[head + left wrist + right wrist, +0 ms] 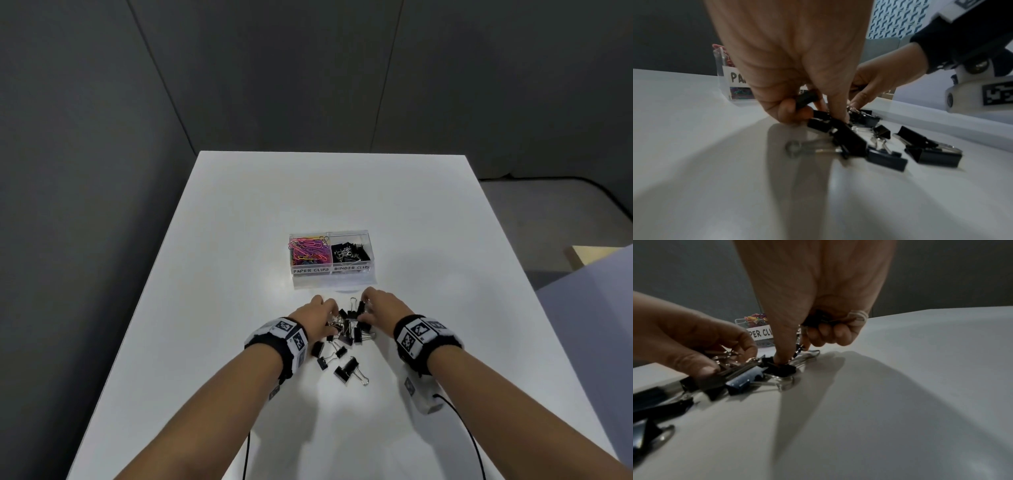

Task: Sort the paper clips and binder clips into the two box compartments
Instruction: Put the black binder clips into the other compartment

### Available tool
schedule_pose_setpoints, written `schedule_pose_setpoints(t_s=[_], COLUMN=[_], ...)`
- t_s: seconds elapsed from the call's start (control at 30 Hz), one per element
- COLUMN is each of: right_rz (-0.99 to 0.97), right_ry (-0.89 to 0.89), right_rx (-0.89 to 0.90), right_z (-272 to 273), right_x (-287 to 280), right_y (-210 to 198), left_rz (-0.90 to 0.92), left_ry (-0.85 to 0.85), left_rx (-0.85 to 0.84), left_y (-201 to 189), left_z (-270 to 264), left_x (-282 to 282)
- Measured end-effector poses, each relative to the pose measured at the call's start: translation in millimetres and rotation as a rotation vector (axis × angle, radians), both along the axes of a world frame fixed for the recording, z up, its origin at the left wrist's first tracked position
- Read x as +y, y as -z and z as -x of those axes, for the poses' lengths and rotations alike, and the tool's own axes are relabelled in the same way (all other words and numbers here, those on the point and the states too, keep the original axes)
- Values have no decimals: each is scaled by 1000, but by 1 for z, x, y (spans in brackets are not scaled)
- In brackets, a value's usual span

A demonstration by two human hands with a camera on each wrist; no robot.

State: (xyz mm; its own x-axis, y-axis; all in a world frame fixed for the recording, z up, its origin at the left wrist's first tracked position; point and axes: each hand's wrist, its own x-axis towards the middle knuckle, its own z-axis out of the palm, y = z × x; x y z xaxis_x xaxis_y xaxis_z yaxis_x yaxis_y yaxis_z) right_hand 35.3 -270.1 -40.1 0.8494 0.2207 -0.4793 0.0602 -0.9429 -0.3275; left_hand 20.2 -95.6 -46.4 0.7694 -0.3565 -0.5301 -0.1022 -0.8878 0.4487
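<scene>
Loose binder clips lie on counter just behind both hands. Left hand and right hand each grip black clips from pile; box ahead. Risk: interlocked wire handles drag extras, dropping them mid-transfer.

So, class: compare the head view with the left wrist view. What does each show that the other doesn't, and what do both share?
Head view only: the clear two-compartment plastic box whole, colourful paper clips left, black binder clips inside right.

Left wrist view only: the left hand gripping a black binder clip in curled fingers.

Both: loose black binder clips on the white table and the right hand reaching into them.
</scene>
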Motion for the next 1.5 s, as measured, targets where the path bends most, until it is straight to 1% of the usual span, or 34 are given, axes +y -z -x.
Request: schedule_pose_setpoints(t_s=[0.17,0.27,0.37,0.43,0.5,0.67,0.73,0.83,0.9,0.97,1.03,1.1,1.23,1.4,1.5], right_rz=[26,-38,-113,-127,-118,-13,19,38,73,139,199,216,182,-22,-58], right_ry=[-25,17,75,103,106,5,-1,-44,-128,-188,-183,-131,-77,0,3], right_rx=[24,29,20,8,1,37,39,68,16,-70,-136,-156,-115,10,45], right_z=[-2,2,4,6,8,23,29,37,42,46,49,49,47,48,47], right_x=[2,2,-4,-9,-13,-15,-15,-9,-1,7,12,14,16,12,10], right_y=[3,1,-4,-9,-13,-21,-20,-22,-20,-17,-13,-9,-5,0,2], left_rz=[32,24,41,46,39,26,5,-85,-179,-284,-337,-340,-314,-275,-282], left_ry=[-45,-40,-86,-102,-102,-95,-101,-68,-53,-78,-117,-125,-124,-108,-62], left_rx=[8,13,15,19,10,-31,-41,-39,-54,-85,-108,-112,-101,-91,-109], left_y=[1,1,-1,-4,-7,-15,-19,-19,-19,-19,-18,-18,-18,-15,-13], left_z=[-3,-8,-10,-12,-13,-8,-1,9,15,18,19,20,21,19,17], left_x=[1,2,4,7,13,26,31,35,34,31,26,19,10,7,11])
